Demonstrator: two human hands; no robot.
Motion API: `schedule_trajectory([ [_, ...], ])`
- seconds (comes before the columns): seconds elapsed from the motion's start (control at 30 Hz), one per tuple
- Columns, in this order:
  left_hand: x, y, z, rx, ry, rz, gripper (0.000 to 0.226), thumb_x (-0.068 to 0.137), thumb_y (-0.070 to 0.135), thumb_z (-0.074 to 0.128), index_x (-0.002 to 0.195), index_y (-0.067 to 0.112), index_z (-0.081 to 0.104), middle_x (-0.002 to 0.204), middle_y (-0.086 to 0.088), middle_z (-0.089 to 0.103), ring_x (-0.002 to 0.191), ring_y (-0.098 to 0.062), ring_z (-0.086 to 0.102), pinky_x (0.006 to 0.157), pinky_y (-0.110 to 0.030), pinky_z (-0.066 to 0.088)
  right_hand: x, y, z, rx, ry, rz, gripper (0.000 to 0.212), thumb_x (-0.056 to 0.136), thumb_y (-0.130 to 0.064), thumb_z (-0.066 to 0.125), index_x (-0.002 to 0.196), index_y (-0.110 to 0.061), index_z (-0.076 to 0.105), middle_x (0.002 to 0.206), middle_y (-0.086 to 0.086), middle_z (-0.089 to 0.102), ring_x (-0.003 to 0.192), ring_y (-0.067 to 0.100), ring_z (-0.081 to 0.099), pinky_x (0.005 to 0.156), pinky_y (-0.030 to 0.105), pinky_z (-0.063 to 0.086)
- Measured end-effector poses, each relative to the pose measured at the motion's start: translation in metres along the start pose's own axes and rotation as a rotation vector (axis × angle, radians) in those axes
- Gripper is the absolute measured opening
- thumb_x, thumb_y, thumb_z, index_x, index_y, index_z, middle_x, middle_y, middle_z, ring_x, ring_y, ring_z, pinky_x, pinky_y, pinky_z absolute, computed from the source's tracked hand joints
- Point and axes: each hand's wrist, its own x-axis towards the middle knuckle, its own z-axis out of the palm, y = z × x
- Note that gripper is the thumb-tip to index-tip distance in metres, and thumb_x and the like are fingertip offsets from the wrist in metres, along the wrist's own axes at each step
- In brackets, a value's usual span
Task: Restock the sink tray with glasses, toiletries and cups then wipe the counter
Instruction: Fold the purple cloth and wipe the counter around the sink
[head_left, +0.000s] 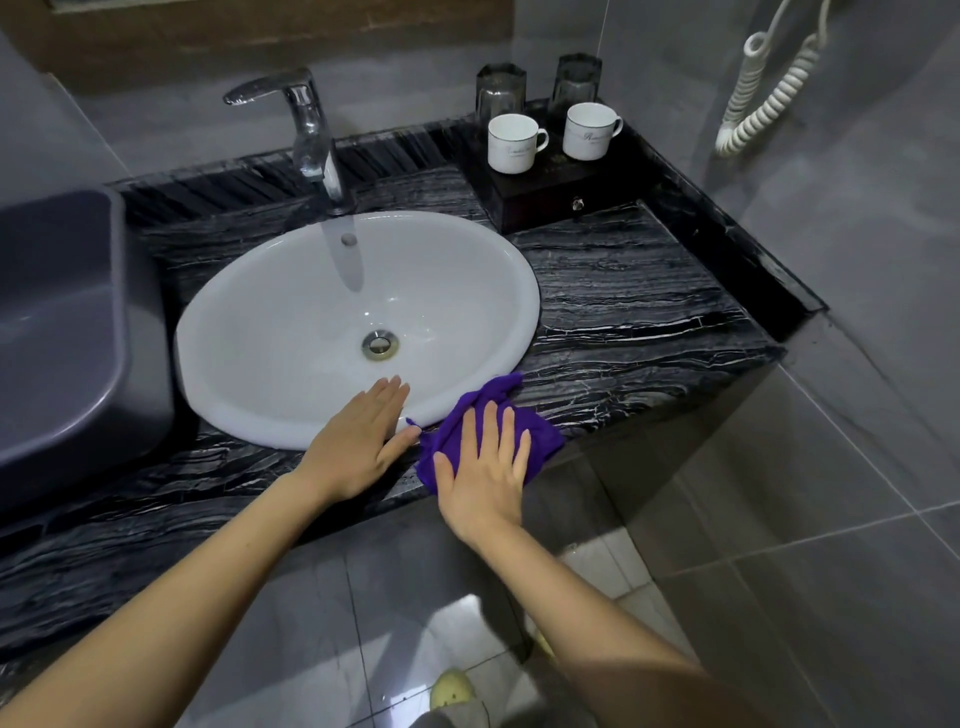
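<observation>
Right hand (485, 467) lay flat, fingers spread, on purple cloth (540, 441) at tabletop (639, 312) front edge. Left hand (361, 441) lay flat and empty beside it, fingertips on the sink (260, 410) rim.

Sink basin (291, 332) set in counter (639, 306), faucet (306, 135) behind it; bin (67, 322) at the left of the basin. Tray (561, 192) at back right corner of counter, carrying two cups (511, 143) (587, 131) in front and two glasses (500, 91) (576, 83) behind them. At front edge, left hand (363, 441) flat on the basin rim and counter, right hand (485, 473) just right of it, flat on cloth (457, 426) lying on counter.
</observation>
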Motion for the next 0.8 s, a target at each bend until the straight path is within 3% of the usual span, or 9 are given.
schedule_trajectory([
  [0.1,-0.005,-0.014,-0.006,0.039,0.023,-0.038,0.1,0.071,0.071,-0.004,0.149,0.013,0.013,0.158,-0.004,0.01,0.147,-0.016,0.004,0.118,-0.029,0.002,0.002,0.013,-0.012,0.026,-0.059,-0.085,0.069,0.089,-0.048,0.018,0.149,-0.015,0.023,0.16,0.01,0.012,0.148,0.029,0.008,0.118,0.045,0.001],
  [0.13,-0.008,-0.024,-0.009,0.065,0.043,-0.061,0.097,0.072,0.066,-0.004,0.148,0.011,0.016,0.158,-0.007,0.012,0.147,-0.019,0.007,0.118,-0.031,0.003,0.005,0.023,-0.016,0.009,-0.042,-0.141,0.063,0.092,-0.044,0.026,0.149,-0.018,0.023,0.16,0.008,0.013,0.147,0.027,0.009,0.117,0.044,0.005],
  [0.2,-0.017,-0.048,-0.012,0.111,0.07,-0.098,0.092,0.075,0.062,-0.001,0.147,0.009,0.022,0.156,-0.011,0.018,0.146,-0.024,0.012,0.117,-0.036,0.007,0.011,0.048,-0.031,-0.108,0.075,-0.327,0.056,0.089,-0.04,0.042,0.142,-0.02,0.039,0.153,0.008,0.034,0.14,0.029,0.031,0.11,0.043,0.017],
  [0.27,-0.025,-0.065,-0.012,0.137,0.077,-0.102,0.087,0.079,0.061,0.002,0.146,0.011,0.026,0.155,-0.011,0.024,0.145,-0.025,0.016,0.117,-0.038,0.009,0.023,0.069,-0.036,-0.291,0.093,-0.533,0.055,0.084,-0.043,0.043,0.135,-0.023,0.049,0.143,0.006,0.049,0.131,0.029,0.046,0.105,0.043,0.023],
  [0.37,-0.027,-0.072,-0.01,0.149,0.077,-0.081,0.088,0.082,0.067,0.003,0.145,0.012,0.029,0.154,-0.009,0.028,0.144,-0.025,0.02,0.117,-0.038,0.012,0.046,0.091,-0.03,-0.412,0.015,-0.811,0.056,0.089,-0.047,0.042,0.141,-0.025,0.042,0.148,0.005,0.043,0.136,0.028,0.042,0.111,0.043,0.032],
  [0.47,-0.026,-0.071,-0.011,0.138,0.094,-0.067,0.093,0.083,0.069,-0.006,0.144,0.01,0.033,0.152,-0.01,0.032,0.143,-0.027,0.024,0.115,-0.041,0.019,0.049,0.09,-0.024,-0.416,0.049,-0.855,0.055,0.091,-0.046,0.041,0.141,-0.024,0.041,0.147,0.005,0.044,0.135,0.028,0.043,0.111,0.042,0.03],
  [0.8,-0.026,-0.073,-0.009,0.124,0.1,-0.055,0.089,0.085,0.065,-0.005,0.143,0.009,0.033,0.151,-0.009,0.033,0.142,-0.028,0.025,0.115,-0.041,0.021,0.021,0.053,0.005,-0.267,0.08,-0.752,0.054,0.093,-0.041,0.038,0.143,-0.021,0.036,0.147,0.005,0.044,0.136,0.029,0.04,0.111,0.04,0.018],
])
